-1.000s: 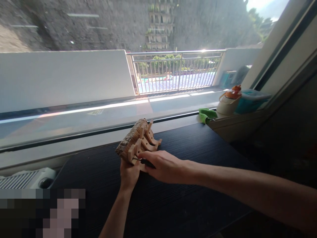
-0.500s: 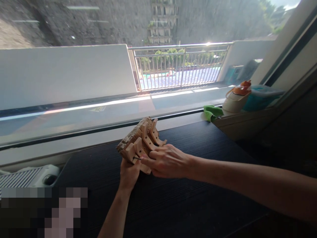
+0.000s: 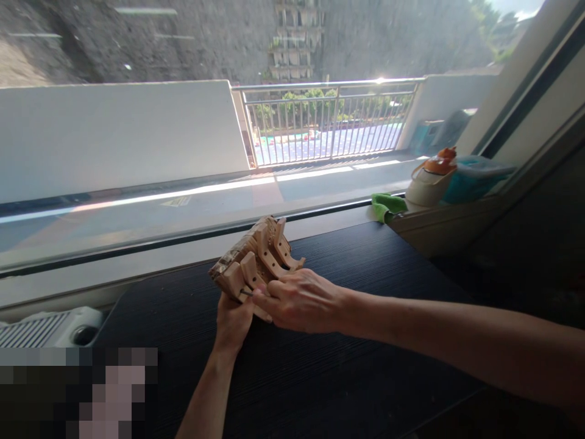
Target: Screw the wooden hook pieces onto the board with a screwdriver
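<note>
In the head view, a brown block with a rough, bark-like top (image 3: 240,247) is raised and tilted above the dark table. Several bent, pale wooden pieces (image 3: 269,253) with small dark holes are fixed along its side. My left hand (image 3: 232,320) grips the block's near end from below, its fingers partly hidden behind it. My right hand (image 3: 304,300) pinches a thin dark metal rod (image 3: 245,293). The rod's tip meets a hole in the nearest bent piece. Its other end is hidden in my fingers, so its exact kind cannot be made out.
The black table (image 3: 347,360) reaches to the window sill. A green cloth (image 3: 386,206), a cream container with an orange top (image 3: 429,183) and a teal tub (image 3: 475,177) stand at the right. A white ridged appliance (image 3: 50,329) is at the left. Behind the glass is a railing (image 3: 331,125).
The whole view has shifted slightly, so everything sits a little further left. My right hand has turned slightly around the rod, its tip still at the same hole. The left hand keeps its grip.
</note>
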`<state>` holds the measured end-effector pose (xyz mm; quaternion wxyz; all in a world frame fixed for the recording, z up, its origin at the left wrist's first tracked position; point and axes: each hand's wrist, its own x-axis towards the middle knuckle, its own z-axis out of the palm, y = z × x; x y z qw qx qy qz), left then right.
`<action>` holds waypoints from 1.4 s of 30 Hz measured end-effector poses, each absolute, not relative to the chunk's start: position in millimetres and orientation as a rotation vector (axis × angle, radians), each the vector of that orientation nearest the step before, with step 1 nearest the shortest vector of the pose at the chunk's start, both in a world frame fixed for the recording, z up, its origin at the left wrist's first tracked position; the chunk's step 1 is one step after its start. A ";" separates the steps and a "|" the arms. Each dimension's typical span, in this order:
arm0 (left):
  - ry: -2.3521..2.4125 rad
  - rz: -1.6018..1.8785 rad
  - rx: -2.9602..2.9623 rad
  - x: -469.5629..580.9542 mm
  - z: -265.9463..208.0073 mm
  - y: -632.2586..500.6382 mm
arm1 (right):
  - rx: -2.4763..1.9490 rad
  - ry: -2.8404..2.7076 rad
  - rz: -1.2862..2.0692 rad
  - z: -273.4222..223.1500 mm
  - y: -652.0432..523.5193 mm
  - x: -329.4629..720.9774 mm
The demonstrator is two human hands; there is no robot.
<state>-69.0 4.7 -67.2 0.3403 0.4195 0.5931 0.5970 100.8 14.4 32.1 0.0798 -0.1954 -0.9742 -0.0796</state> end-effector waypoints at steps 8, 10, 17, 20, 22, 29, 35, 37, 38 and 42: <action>1.519 1.556 1.069 -68.5 -68.2 5.0 | -0.610 -2.916 -0.225 38.8 13.8 98.6; 1.517 1.558 1.053 -68.6 -68.8 5.3 | -0.627 -2.922 -0.208 42.0 14.0 98.9; 1.538 1.575 1.002 -65.8 -63.4 4.9 | -0.618 -2.925 -0.167 41.9 15.3 97.1; 1.528 1.572 0.994 -64.1 -59.5 3.9 | -0.539 -2.930 -0.225 36.4 14.3 97.4; 1.523 1.568 0.990 -63.9 -58.4 3.5 | -0.513 -2.922 -0.262 33.3 13.4 98.3; 1.524 1.551 0.997 -65.2 -58.7 3.1 | -0.516 -2.915 -0.287 33.3 12.1 98.3; 1.560 1.557 1.018 -64.7 -58.6 3.9 | -0.452 -2.928 -0.376 35.1 15.1 100.0; 1.581 1.551 1.032 -66.8 -61.7 4.8 | -0.390 -2.930 -0.426 36.2 18.8 101.1; 1.590 1.547 1.041 -68.2 -63.7 5.4 | -0.357 -2.932 -0.444 37.4 21.3 101.5; 1.637 1.521 1.094 -73.8 -71.2 7.9 | -0.294 -2.945 -0.465 43.8 28.7 102.0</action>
